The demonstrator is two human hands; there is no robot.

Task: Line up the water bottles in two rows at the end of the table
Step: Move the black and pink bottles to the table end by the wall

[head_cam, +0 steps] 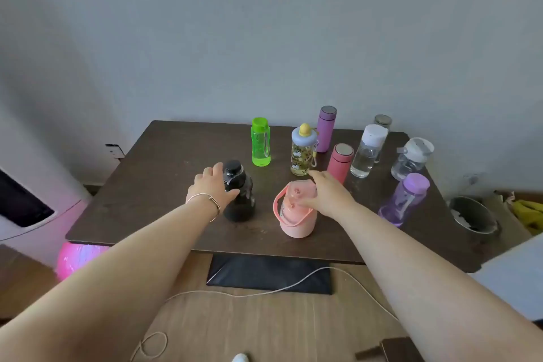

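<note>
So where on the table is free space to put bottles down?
The far-left part of the table, left of the green bottle and beyond the black bottle, is bare. The right half is crowded around the pink flask and clear bottle.

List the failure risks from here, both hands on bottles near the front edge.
1. The left hand wraps the black bottle only from the side near its top, so it could tip on lifting.
2. The right hand sits on the lid of the pink handled bottle; moving it back could bump the cartoon-print bottle or pink flask close behind.
3. The purple clear bottle stands beside the right forearm and could get clipped.
</note>
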